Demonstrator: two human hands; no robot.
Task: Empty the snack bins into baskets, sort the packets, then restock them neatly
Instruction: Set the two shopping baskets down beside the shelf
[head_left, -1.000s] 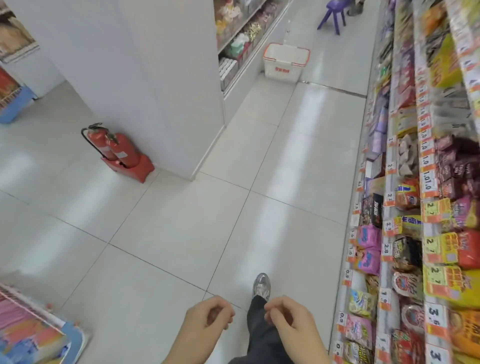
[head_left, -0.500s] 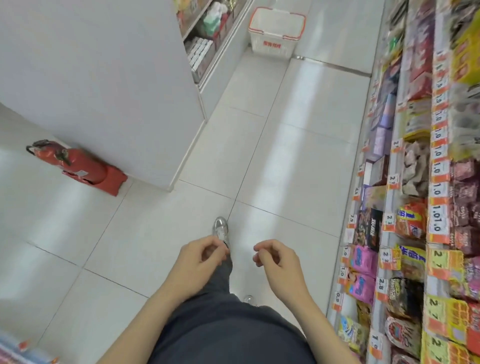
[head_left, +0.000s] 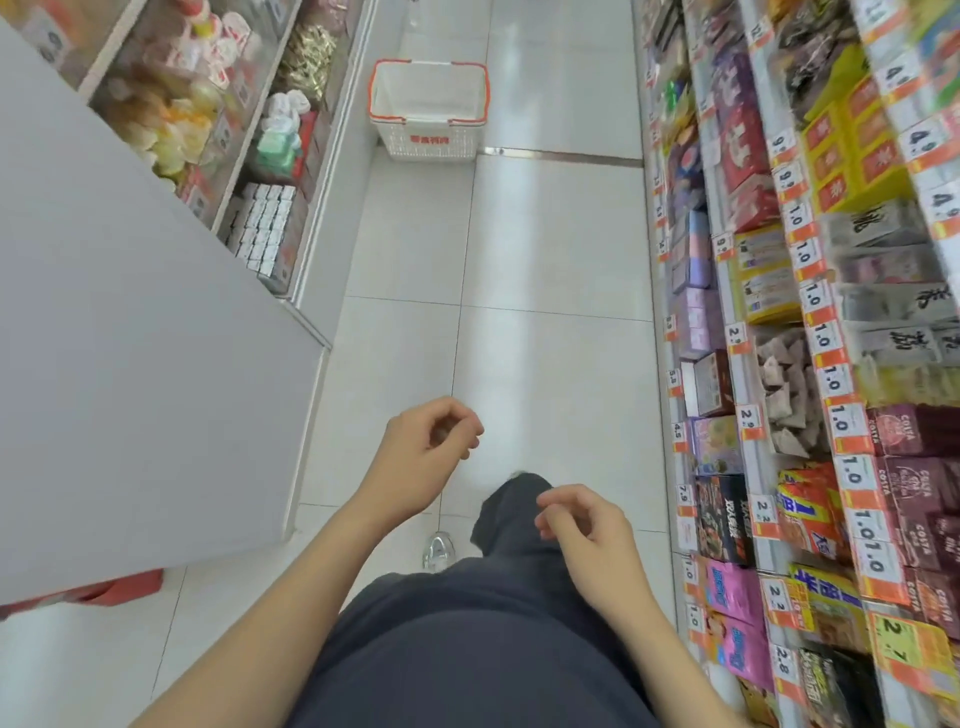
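Observation:
A white shopping basket with an orange rim (head_left: 429, 111) stands on the tiled floor far ahead in the aisle, and nothing shows inside it. My left hand (head_left: 423, 454) hangs in front of me with loosely curled fingers and holds nothing. My right hand (head_left: 584, 525) is lower and to the right, fingers also loosely curled, holding nothing. Both hands are well short of the basket. Snack packets (head_left: 810, 504) fill the shelves along the right, and snack bins (head_left: 171, 119) line the left shelving.
A white end panel (head_left: 130, 364) closes off the left shelving beside me. Orange price tags (head_left: 831, 384) run along the right shelf edges. A red extinguisher base (head_left: 119, 582) shows at the panel's foot. My dark trouser leg and a shoe (head_left: 439, 551) are below.
I have walked forward down the aisle; the basket is nearer and the extinguisher has slid almost out of view. My hands have drifted apart, the left one higher.

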